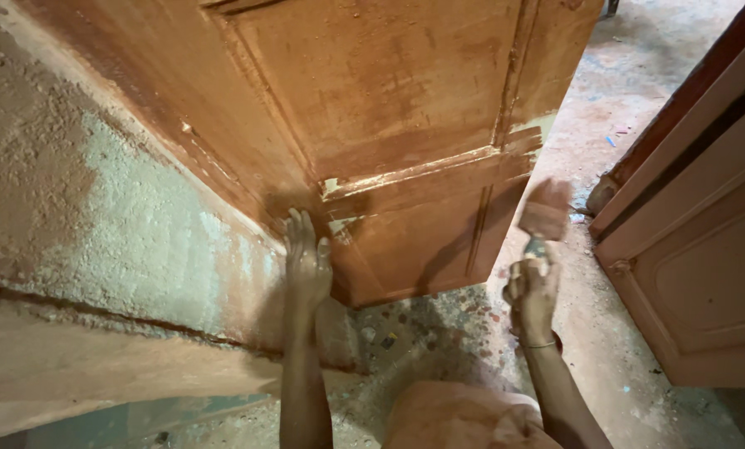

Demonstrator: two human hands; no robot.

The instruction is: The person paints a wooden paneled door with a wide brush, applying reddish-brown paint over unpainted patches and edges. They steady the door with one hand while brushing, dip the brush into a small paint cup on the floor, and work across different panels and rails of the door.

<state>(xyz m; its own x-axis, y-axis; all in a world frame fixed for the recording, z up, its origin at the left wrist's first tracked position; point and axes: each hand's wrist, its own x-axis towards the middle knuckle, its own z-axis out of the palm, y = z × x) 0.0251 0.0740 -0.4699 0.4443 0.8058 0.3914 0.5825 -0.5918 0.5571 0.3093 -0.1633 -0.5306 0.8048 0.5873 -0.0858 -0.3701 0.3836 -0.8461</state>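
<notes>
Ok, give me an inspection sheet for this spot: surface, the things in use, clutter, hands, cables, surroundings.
Surface: wooden panelled door, coated patchily in reddish-brown, with pale bare spots along the middle rail.
Job's things: flat scraper-like tool with a reddish smeared blade, held up near the door's edge.
Clutter: small chips and debris on the dusty floor below the door.
Grippers: left hand flat against the door's lower hinge side; right hand gripping the tool's handle.
Cables: nothing seen.
Surroundings: rough plastered wall on the left; another panelled door on the right.

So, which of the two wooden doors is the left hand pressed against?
The left hand presses the middle door, smeared reddish-brown with pale filler patches; the door at the right edge stands untouched.
</notes>
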